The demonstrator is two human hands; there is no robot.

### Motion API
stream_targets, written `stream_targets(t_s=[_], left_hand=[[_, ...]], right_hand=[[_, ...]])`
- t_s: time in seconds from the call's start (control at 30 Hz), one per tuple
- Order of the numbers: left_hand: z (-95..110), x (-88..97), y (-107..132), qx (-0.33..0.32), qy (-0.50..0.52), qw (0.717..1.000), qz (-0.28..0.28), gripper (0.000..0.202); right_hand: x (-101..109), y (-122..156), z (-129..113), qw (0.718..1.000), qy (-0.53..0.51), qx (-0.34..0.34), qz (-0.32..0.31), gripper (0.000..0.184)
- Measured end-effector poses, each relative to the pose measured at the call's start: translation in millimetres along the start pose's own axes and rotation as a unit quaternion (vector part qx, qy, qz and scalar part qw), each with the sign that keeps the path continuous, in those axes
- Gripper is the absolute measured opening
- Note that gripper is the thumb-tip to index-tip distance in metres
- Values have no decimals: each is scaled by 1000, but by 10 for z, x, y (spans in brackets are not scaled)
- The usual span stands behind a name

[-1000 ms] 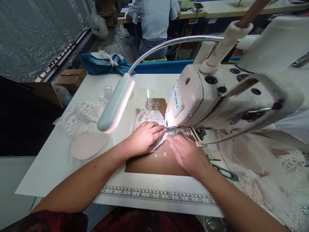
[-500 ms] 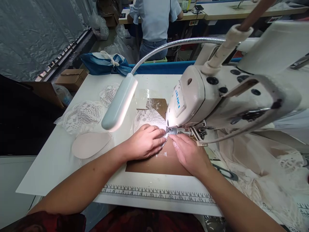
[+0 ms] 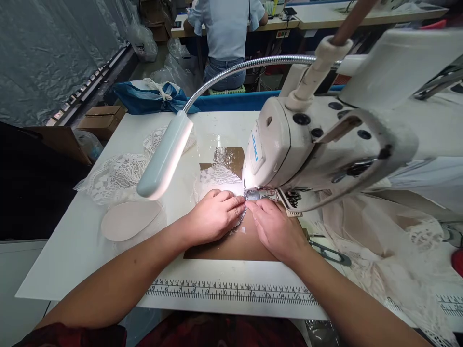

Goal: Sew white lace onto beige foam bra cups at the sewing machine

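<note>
A piece of white lace fabric [image 3: 219,177] lies under the head of a white sewing machine [image 3: 278,140], its edge at the presser foot. My left hand [image 3: 217,217] rests on the lace just left of the needle, fingers bent and closed on its edge. From the right, my right hand [image 3: 277,229] comes up to the same spot, thumb and fingertips pinched together on the lace edge in front of the foot. Both hands' fingertips nearly meet there. Below them is a brown sheet [image 3: 231,250] on the white table.
Loose lace pieces [image 3: 115,176] and a beige oval pad [image 3: 130,220] lie at left. A lamp [image 3: 166,156] on a bendable neck hangs over the table. Sheer beige fabric [image 3: 383,231] is heaped at right near thread snips [image 3: 331,253]. A printed ruler [image 3: 231,290] runs along the front edge. Another person [image 3: 226,33] sits ahead.
The whole view has shifted slightly, so the machine appears farther left. My right fingertips have drawn together at the lace edge. My left hand stays on the lace.
</note>
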State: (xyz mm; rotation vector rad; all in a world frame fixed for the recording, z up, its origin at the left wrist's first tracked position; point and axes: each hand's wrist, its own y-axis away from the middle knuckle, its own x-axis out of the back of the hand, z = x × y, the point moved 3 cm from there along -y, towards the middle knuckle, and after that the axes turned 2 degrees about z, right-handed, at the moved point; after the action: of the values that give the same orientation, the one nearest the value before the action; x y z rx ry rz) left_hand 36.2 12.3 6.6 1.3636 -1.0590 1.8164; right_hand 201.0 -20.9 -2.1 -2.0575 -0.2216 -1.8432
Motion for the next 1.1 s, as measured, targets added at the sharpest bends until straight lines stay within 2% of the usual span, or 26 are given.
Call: stream_targets(t_s=[0.33,0.6,0.77,0.93,1.1], left_hand=[[1,24,-25,19,5,1000,1,36],[-40,92,34,-15,67,998,4,32],[-27,66,44,-32,71,997,13,30],[-22,65,41,-15,61,998,26,27],[-46,63,26,11,52,998,25,28]], right_hand=[[-12,-5,13,999,-33,-2,3,42],[17,60,59,997,-72,-24,29,39],[29,61,37,995,-93,19,43,40],[-6,78,5,996,-51,58,39,41],[-53,60,11,999,-18,32,37,45]])
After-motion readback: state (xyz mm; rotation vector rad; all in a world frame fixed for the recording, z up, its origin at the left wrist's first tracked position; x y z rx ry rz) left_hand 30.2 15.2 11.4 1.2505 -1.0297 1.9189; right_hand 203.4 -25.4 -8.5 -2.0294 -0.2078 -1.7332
